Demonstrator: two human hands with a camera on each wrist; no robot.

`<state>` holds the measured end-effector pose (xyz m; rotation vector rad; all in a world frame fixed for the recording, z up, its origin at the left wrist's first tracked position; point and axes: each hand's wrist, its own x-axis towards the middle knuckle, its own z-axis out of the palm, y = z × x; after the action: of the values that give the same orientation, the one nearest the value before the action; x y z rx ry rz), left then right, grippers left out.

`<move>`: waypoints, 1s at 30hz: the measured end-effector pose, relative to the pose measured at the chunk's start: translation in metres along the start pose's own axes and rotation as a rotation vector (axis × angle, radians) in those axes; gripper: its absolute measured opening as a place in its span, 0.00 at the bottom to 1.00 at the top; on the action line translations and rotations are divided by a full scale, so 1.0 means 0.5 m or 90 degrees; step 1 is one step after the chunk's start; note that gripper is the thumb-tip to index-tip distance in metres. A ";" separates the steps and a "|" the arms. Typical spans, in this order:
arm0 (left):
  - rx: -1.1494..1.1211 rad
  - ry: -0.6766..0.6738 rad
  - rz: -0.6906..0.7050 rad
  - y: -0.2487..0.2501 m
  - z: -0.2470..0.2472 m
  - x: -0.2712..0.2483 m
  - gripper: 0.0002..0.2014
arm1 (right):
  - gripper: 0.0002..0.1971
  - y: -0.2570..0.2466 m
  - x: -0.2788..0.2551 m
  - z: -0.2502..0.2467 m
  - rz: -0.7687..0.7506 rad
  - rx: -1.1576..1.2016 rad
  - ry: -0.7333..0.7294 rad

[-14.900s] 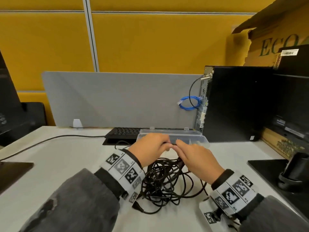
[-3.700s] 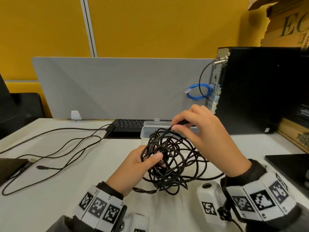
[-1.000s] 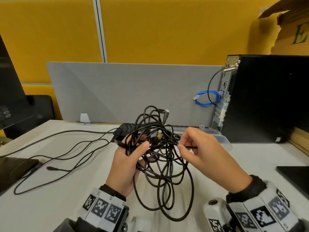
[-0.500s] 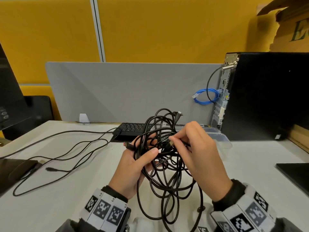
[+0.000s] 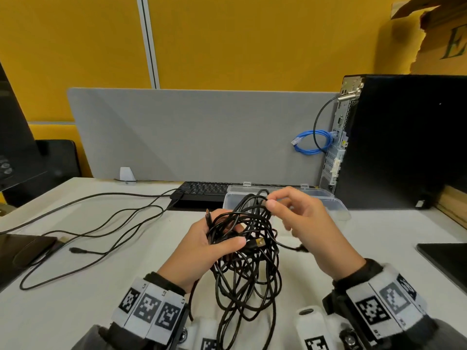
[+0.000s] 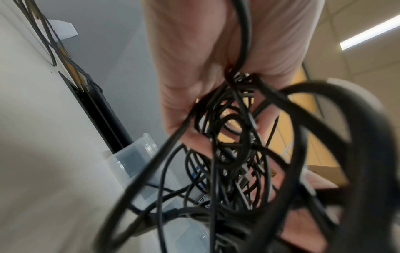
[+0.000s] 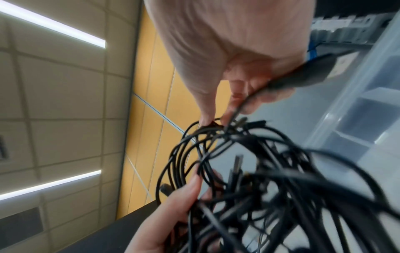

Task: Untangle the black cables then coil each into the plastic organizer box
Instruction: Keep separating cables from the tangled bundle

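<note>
A tangled bundle of black cables (image 5: 246,263) hangs above the white desk between my hands. My left hand (image 5: 214,245) grips the bundle's upper left, thumb across the strands beside a gold USB plug (image 5: 258,242). My right hand (image 5: 271,202) pinches a strand at the top of the bundle between thumb and forefinger. The same pinch (image 7: 213,120) shows in the right wrist view, with a cable plug (image 7: 303,75) lying across that palm. In the left wrist view the strands (image 6: 233,154) run through my palm. The clear plastic organizer box (image 5: 326,198) sits open behind my right hand.
One separate black cable (image 5: 106,231) lies spread over the desk's left side. A black keyboard (image 5: 202,192) sits behind the box, with a grey divider panel (image 5: 197,132) beyond. A black computer tower (image 5: 404,140) stands at the right. Dark flat items lie at both desk edges.
My right hand has moved up and to the right along the bundle's top, still pinching a strand. The bundle has dropped a little lower in my left hand.
</note>
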<state>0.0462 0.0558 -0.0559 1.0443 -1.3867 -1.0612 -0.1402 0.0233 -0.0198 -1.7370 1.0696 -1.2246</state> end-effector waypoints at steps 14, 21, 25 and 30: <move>0.091 -0.040 -0.099 0.008 0.005 -0.003 0.19 | 0.05 -0.031 0.002 -0.034 -0.139 0.066 0.024; 0.110 -0.067 -0.124 0.010 0.012 -0.006 0.15 | 0.05 -0.043 -0.012 -0.024 -0.125 0.155 -0.058; 0.115 -0.082 -0.139 0.005 0.012 -0.005 0.15 | 0.06 -0.049 -0.018 -0.019 -0.265 -0.028 -0.029; 0.150 -0.109 -0.143 0.007 0.003 -0.006 0.26 | 0.04 -0.041 -0.002 -0.061 -0.383 -0.315 0.072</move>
<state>0.0445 0.0596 -0.0533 1.3314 -1.5877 -1.1926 -0.1654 0.0288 0.0065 -2.5222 1.0020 -1.5134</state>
